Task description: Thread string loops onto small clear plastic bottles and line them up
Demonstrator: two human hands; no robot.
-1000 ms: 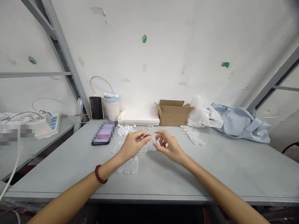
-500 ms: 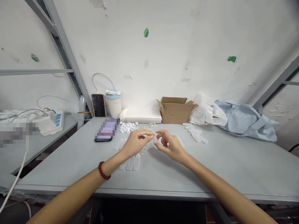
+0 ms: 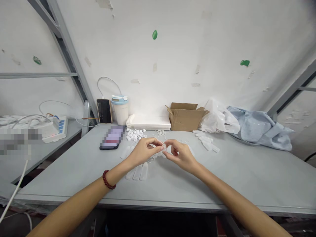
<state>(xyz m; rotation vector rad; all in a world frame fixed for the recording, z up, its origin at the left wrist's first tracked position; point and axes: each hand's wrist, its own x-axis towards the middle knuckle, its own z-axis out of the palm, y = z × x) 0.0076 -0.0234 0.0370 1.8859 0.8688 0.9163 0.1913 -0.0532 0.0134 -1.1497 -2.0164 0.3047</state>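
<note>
Over the middle of the table, my left hand [image 3: 143,152] is closed in a pinch, thumb against fingertips, on a small clear plastic piece [image 3: 164,147]. My right hand [image 3: 182,155] meets it from the other side, its index finger and thumb curled at the same piece. Its exact kind is too small and see-through to tell. Below the left hand lie flat translucent plastic bottles [image 3: 137,172], side by side. More clear pieces and white cords [image 3: 161,133] lie under and behind my hands, partly hidden. A pile of small white caps [image 3: 135,134] sits behind the left hand.
Along the wall stand an upright phone [image 3: 104,112], a tumbler with a blue lid [image 3: 120,110], stacked white trays [image 3: 148,122], an open cardboard box [image 3: 185,118], a white plastic bag [image 3: 218,118] and blue cloth [image 3: 261,128]. Another phone [image 3: 112,137] lies left; clear pieces [image 3: 208,143] lie right.
The right fingertips have closed in toward the left ones, and the small clear piece now shows between them. Both hands stay in nearly the same place.
</note>
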